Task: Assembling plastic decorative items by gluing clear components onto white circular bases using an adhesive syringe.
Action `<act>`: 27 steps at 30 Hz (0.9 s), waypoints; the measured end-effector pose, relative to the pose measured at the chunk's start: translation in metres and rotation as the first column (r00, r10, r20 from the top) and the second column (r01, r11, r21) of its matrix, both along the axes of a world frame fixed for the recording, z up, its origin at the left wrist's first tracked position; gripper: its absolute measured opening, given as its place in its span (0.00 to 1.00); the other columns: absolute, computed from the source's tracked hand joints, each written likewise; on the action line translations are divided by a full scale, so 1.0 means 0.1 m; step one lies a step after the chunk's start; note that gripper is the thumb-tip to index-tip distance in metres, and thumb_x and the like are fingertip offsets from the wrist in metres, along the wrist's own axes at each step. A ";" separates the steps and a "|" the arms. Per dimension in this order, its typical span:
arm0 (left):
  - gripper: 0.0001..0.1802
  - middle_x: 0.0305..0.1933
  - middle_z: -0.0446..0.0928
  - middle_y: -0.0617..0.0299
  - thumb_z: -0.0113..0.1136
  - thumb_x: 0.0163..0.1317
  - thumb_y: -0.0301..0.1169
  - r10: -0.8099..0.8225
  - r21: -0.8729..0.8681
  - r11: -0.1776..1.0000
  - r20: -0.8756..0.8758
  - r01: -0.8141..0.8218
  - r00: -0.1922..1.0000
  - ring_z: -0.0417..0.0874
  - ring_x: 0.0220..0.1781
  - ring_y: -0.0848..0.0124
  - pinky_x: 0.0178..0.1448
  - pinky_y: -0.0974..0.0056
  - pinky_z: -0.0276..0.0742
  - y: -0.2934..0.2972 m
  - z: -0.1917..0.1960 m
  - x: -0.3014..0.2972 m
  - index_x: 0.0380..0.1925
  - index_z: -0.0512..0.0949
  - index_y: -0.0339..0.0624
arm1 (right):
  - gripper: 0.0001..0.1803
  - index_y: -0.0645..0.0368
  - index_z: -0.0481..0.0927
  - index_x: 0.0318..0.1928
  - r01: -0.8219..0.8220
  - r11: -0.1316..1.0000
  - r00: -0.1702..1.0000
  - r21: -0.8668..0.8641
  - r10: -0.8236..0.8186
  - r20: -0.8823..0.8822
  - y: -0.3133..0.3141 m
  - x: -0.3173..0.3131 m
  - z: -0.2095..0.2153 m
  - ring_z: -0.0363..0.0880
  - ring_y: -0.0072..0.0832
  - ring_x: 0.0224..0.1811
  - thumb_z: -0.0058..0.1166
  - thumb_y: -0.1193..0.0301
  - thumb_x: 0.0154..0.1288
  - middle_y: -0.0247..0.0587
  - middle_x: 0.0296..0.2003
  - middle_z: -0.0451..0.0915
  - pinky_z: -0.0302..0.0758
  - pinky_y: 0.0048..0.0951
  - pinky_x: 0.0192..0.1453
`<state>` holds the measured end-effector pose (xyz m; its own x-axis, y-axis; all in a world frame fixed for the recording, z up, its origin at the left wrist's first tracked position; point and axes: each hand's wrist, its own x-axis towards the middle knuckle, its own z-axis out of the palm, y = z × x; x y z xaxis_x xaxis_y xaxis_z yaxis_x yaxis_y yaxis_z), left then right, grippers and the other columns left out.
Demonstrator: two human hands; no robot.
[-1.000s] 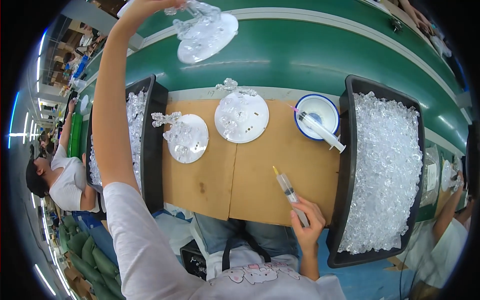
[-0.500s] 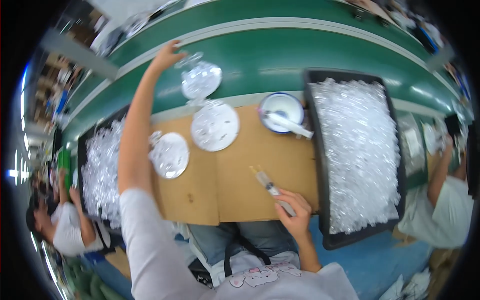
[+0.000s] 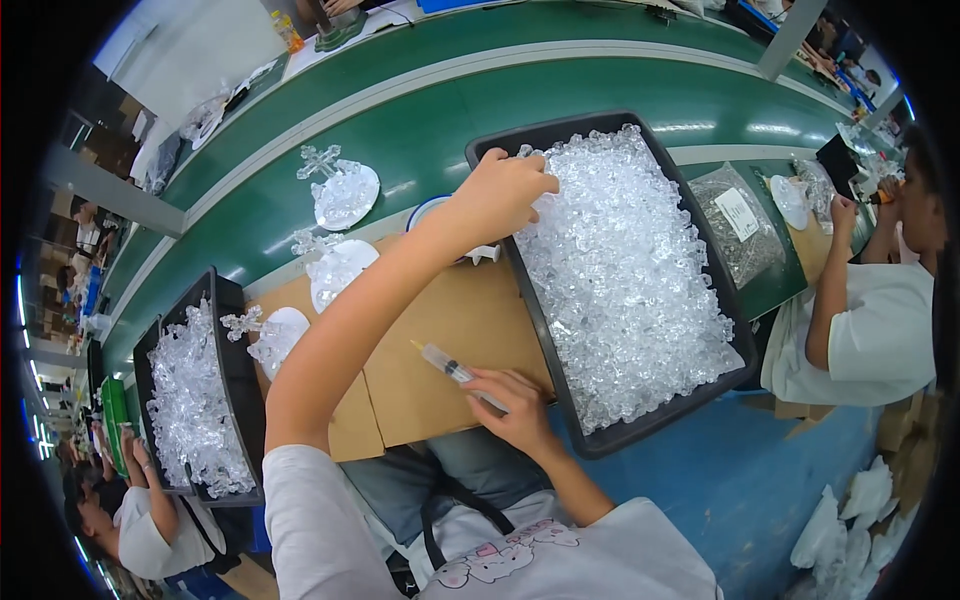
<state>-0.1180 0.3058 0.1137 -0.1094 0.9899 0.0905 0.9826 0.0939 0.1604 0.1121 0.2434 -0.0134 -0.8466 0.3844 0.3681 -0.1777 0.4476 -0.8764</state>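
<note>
My left hand [image 3: 500, 195] hovers at the far left corner of a black tray [image 3: 578, 440] heaped with small clear plastic pieces [image 3: 640, 290]. Its fingers are bent and apart, with nothing visible between them. My right hand [image 3: 515, 410] is closed around a syringe [image 3: 447, 364] with a yellowish tip, held over the brown cardboard [image 3: 420, 415]. Behind my left forearm, a blue-rimmed white bowl [image 3: 428, 211] is mostly hidden, with a white end [image 3: 484, 254] sticking out beside it. Left of that forearm lie white discs bearing clear pieces, one [image 3: 347, 195] carrying a clear cross [image 3: 319, 162].
More black trays [image 3: 228, 300] of clear pieces [image 3: 195, 400] stand at the left. Right of the big tray lies a plastic bag [image 3: 740, 220] with a white label. Co-workers sit on both sides, and a green bench [image 3: 430, 120] runs along the back.
My left hand has swung from the farthest disc at the left over to the big tray. A clear cross now stands out at that disc. My right hand keeps the syringe; the view has turned right.
</note>
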 end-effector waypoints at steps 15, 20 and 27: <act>0.18 0.44 0.79 0.58 0.64 0.47 0.19 0.054 0.232 0.932 0.672 -0.279 0.739 0.80 0.46 0.64 0.49 0.62 0.75 -1.06 0.19 0.10 0.41 0.83 0.44 | 0.12 0.56 0.83 0.39 -0.037 0.998 0.999 0.048 0.037 -0.001 -0.01 0.01 -0.01 0.81 0.40 0.42 0.62 0.77 0.51 0.45 0.42 0.83 0.76 0.35 0.47; 0.16 0.35 0.80 0.59 0.65 0.43 0.17 0.561 0.363 0.649 0.364 -0.668 0.743 0.79 0.37 0.66 0.42 0.64 0.73 -2.65 0.04 0.52 0.35 0.83 0.43 | 0.11 0.59 0.83 0.37 0.018 0.993 1.000 0.113 -0.020 0.016 0.03 -0.01 0.01 0.82 0.41 0.42 0.62 0.79 0.49 0.48 0.41 0.83 0.76 0.35 0.46; 0.15 0.31 0.80 0.61 0.66 0.45 0.19 0.788 0.516 0.503 0.055 -0.693 0.613 0.79 0.35 0.67 0.50 0.65 0.65 -3.42 -0.62 0.63 0.36 0.83 0.44 | 0.11 0.61 0.82 0.37 -0.021 0.993 0.997 0.119 0.012 0.075 0.00 -0.03 0.04 0.81 0.41 0.44 0.61 0.80 0.50 0.48 0.42 0.83 0.75 0.35 0.49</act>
